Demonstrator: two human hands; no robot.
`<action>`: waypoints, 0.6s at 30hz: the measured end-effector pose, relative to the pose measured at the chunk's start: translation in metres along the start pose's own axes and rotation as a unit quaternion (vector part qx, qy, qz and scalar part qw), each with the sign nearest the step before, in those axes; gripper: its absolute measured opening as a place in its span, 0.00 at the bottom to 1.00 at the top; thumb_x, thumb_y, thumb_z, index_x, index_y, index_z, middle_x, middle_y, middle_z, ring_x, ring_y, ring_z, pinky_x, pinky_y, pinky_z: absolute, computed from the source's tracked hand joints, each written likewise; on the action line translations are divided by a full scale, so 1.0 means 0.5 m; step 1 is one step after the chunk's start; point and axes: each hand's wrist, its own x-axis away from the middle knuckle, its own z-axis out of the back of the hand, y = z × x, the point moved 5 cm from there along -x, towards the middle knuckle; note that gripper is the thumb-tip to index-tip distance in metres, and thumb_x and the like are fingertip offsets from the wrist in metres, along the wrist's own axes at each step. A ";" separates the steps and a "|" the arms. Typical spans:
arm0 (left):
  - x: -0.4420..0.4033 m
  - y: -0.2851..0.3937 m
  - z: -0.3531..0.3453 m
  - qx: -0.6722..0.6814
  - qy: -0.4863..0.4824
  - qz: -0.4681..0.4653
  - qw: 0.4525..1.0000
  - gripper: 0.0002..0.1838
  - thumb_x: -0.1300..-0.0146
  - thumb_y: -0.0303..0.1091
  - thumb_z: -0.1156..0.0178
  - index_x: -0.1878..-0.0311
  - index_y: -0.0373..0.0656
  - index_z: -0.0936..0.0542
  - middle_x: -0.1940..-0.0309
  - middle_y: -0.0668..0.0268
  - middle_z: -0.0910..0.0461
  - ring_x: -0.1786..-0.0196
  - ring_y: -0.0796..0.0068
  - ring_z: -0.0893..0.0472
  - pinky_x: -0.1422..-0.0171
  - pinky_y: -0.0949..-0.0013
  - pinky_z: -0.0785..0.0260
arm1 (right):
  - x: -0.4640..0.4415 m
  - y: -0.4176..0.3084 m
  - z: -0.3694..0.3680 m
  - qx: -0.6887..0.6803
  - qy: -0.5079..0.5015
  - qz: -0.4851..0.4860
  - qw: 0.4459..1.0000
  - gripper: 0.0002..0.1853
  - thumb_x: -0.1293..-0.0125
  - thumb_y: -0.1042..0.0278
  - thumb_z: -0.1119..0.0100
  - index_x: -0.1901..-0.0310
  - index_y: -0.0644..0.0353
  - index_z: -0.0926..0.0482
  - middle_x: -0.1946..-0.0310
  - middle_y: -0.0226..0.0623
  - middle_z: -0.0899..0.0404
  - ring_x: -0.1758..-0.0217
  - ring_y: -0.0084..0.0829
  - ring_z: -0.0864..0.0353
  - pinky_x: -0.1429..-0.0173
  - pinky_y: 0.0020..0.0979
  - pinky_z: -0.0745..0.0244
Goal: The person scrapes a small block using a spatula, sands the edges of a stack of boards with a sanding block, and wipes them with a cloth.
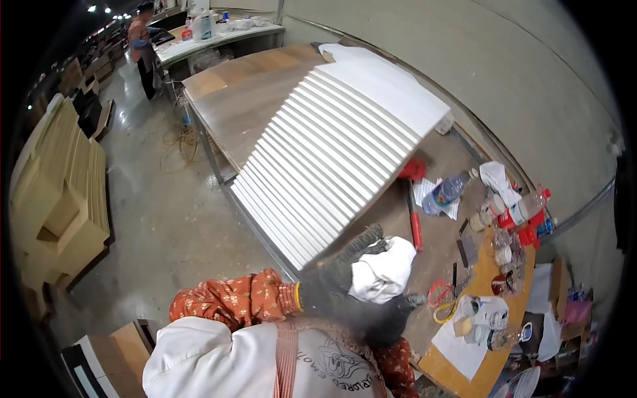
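My left hand (pixel 335 275), in a dark glove, holds a bunched white cloth (pixel 383 270). Its fingers curve around the cloth's far side, at the near edge of a fanned row of white strips or panels (pixel 332 156) on the workbench (pixel 232 113). Just below the cloth is my right hand (pixel 390 322), also dark-gloved and smeared by motion; its finger positions are unclear, and I cannot tell if it touches the cloth. Past the cloth lies a tool with a red handle (pixel 415 231).
To the right, a plastic bottle (pixel 446 192), a red-labelled bottle (pixel 524 207) and red-handled scissors (pixel 439 293) lie near an orange-yellow board (pixel 511 312). Stacked tan panels (pixel 66 192) stand across the aisle at left. Another person (pixel 141 50) stands by a far table (pixel 225 32).
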 end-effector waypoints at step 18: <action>-0.294 0.270 0.326 -0.530 0.023 -0.496 0.687 0.31 0.47 0.51 0.41 0.45 0.37 0.26 0.42 0.49 0.32 0.35 0.42 0.38 0.28 0.37 0.51 | -0.652 0.057 0.001 0.769 0.100 0.110 0.622 0.19 0.31 0.56 0.51 0.46 0.58 0.24 0.48 0.46 0.23 0.44 0.43 0.25 0.38 0.44 0.31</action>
